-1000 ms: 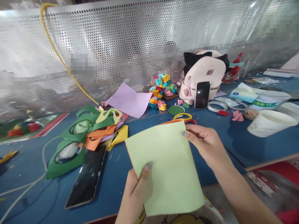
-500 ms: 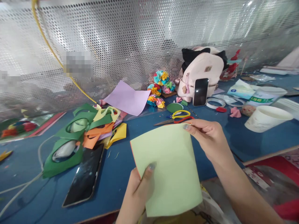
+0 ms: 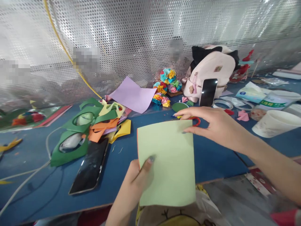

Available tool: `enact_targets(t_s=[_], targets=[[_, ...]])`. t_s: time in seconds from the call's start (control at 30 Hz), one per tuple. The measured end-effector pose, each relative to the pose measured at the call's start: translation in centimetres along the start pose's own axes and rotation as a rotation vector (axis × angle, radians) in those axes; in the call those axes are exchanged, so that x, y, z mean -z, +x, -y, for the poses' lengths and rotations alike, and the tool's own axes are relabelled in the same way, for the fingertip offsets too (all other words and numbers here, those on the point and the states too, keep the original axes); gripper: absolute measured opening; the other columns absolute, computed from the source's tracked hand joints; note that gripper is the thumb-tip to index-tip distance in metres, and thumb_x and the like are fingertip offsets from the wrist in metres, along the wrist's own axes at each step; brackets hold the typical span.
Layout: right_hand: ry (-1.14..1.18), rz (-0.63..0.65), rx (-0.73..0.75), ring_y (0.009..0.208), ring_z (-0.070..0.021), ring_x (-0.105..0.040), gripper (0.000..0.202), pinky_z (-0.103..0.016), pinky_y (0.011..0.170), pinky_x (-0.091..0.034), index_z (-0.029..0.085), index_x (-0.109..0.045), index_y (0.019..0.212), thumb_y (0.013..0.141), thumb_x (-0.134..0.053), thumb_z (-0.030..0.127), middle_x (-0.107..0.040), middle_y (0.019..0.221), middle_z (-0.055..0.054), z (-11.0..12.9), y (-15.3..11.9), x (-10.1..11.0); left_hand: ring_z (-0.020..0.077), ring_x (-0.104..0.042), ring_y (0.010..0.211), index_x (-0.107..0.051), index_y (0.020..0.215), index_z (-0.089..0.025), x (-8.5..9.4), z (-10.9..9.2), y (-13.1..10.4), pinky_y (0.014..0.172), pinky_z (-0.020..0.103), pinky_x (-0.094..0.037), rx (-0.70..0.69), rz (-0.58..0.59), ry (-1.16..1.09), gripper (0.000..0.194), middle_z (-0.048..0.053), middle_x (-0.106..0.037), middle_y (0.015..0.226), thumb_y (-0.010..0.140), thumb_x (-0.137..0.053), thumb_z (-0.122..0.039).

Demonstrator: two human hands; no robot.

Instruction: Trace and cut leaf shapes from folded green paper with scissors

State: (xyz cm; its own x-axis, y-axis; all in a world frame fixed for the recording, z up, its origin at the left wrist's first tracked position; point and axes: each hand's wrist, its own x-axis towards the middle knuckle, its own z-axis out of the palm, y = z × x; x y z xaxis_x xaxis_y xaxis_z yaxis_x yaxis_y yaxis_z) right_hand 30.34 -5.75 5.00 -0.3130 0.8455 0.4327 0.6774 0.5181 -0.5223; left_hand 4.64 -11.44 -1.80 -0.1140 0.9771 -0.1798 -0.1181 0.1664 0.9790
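Observation:
A light green paper sheet [image 3: 169, 166], with an orange edge showing at its left side, is held upright over the table's front edge. My left hand [image 3: 138, 177] grips its lower left side, thumb on the front and fingers behind. My right hand [image 3: 207, 122] is at the top right corner, thumb on the front and fingers reaching over the top edge, the fingers apart. Behind it, the red handle [image 3: 196, 121] of a pair of scissors shows in part; the rest is hidden by hand and paper.
Cut paper scraps [image 3: 103, 125] and a black phone [image 3: 90, 169] lie at the left. Behind are a purple sheet [image 3: 133, 95], paper flowers [image 3: 168, 77] and a pale backpack [image 3: 211, 69] with a phone [image 3: 208, 92] against it. A white cup [image 3: 275, 124] stands right.
My right hand has moved over the paper's top edge and its fingers have spread, covering the scissors. The sheet stands straighter. The view has shifted slightly left.

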Motion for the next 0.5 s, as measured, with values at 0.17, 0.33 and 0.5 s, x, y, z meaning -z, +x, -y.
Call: enact_targets(t_s=[0.17, 0.33, 0.5], targets=[[0.072, 0.369, 0.006, 0.063, -0.0153, -0.058, 0.019, -0.027, 0.058, -0.039, 0.025, -0.073, 0.081, 0.088, -0.075, 0.043, -0.070, 0.072, 0.003, -1.8, 3.5, -0.4, 0.0233, -0.066, 0.057, -0.081, 0.095, -0.011, -0.4, -0.3, 0.7, 0.053, 0.029, -0.050, 0.050, 0.195, 0.070, 0.046, 0.008, -0.073, 0.069, 0.081, -0.077, -0.055], [0.177, 0.468, -0.003, 0.060, -0.0122, -0.049, 0.019, -0.026, 0.059, -0.033, 0.021, -0.069, 0.075, 0.085, -0.074, 0.037, -0.061, 0.065, 0.005, -4.7, 6.2, -3.4, 0.0309, -0.064, 0.130, -0.061, 0.145, -0.020, 0.9, 0.8, 1.9, 0.108, 0.038, -0.049, -0.388, 0.052, 0.425, 0.052, 0.015, -0.067, 0.141, 0.095, -0.063, -0.036], [0.174, 0.515, 0.008, 0.067, -0.0145, -0.055, 0.020, -0.027, 0.063, -0.035, 0.019, -0.067, 0.077, 0.084, -0.073, 0.037, -0.066, 0.073, 0.002, -6.8, 8.5, -6.6, 0.0260, -0.028, 0.157, -0.052, 0.152, -0.023, 0.5, 1.0, 1.2, 0.127, 0.051, -0.027, -0.907, 0.158, 1.092, 0.053, 0.010, -0.035, 0.168, 0.101, -0.044, -0.010]])
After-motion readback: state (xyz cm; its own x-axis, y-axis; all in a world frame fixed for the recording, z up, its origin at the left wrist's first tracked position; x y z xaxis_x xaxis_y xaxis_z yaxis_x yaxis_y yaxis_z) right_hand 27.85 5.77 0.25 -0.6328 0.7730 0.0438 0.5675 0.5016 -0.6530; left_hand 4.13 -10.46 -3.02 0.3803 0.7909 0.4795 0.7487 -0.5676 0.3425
